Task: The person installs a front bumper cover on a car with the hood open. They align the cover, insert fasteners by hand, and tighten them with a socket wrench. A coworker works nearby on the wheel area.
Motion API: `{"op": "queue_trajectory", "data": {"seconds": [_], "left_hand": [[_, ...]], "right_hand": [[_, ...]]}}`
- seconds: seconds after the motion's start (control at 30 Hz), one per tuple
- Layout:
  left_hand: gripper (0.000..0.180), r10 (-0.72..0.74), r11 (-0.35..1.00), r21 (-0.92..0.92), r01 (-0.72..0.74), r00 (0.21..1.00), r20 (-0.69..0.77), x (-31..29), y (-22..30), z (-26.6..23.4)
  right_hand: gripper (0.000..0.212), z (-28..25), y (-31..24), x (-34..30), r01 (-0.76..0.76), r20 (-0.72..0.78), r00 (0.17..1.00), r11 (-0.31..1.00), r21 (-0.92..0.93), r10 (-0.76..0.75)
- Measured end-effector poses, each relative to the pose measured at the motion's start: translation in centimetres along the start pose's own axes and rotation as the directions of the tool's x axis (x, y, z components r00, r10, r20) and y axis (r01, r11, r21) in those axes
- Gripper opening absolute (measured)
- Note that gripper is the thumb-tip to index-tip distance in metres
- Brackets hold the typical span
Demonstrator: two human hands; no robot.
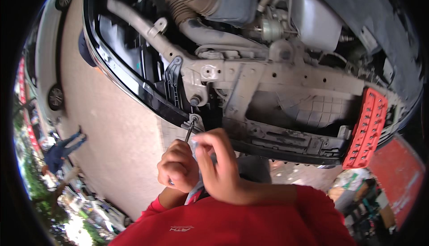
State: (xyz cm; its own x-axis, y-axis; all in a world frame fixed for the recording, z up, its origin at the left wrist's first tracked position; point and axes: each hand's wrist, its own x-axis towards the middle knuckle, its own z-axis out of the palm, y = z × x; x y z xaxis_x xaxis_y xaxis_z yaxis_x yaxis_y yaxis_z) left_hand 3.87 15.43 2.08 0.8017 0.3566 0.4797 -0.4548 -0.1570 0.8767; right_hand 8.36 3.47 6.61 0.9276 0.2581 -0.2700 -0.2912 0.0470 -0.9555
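Observation:
Wrapped in a fist, my left hand (pixel 179 165) grips a screwdriver-like hand tool (pixel 190 132) with a slim dark shaft; most of its handle is hidden. The tool's tip meets a bolt in a small metal bracket (pixel 195 120) at the car's front edge. Close on the right is my right hand (pixel 221 168), its index finger and thumb bent toward each other beside the shaft. Whatever lies between those fingertips is too small and blurred to name. Above the bracket, a larger bolt (pixel 195 100) sits in the grey metal front frame (pixel 286 74).
A red perforated tray (pixel 365 129) holding rows of small metal pieces rests on the front frame's right side. Ribbed air hose (pixel 192 0) and a white tank (pixel 315 20) fill the engine bay. At far left are a parked car (pixel 49 49) and a person (pixel 60 154).

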Motion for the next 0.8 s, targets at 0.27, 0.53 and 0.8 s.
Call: {"op": "queue_trajectory", "data": {"seconds": [0.27,0.53,0.8], "left_hand": [[0.024,0.097,0.345,0.937,-0.049,0.995,0.016,5.2,2.1,2.3],[0.012,0.034,0.972,-0.218,-0.086,0.972,-0.231,3.2,-3.0,-0.3],[0.017,0.133,0.894,-0.445,0.057,0.914,0.384,3.5,-3.5,-2.0]], "right_hand": [[0.023,7.5,-6.2,5.0,0.425,0.386,0.903,0.527,-0.735,-0.190],[0.039,10.4,-5.8,4.6,0.297,0.298,0.954,0.314,-0.902,-0.047],[0.047,10.5,-5.0,2.5,0.063,0.020,0.992,0.357,-0.932,-0.122]]}}
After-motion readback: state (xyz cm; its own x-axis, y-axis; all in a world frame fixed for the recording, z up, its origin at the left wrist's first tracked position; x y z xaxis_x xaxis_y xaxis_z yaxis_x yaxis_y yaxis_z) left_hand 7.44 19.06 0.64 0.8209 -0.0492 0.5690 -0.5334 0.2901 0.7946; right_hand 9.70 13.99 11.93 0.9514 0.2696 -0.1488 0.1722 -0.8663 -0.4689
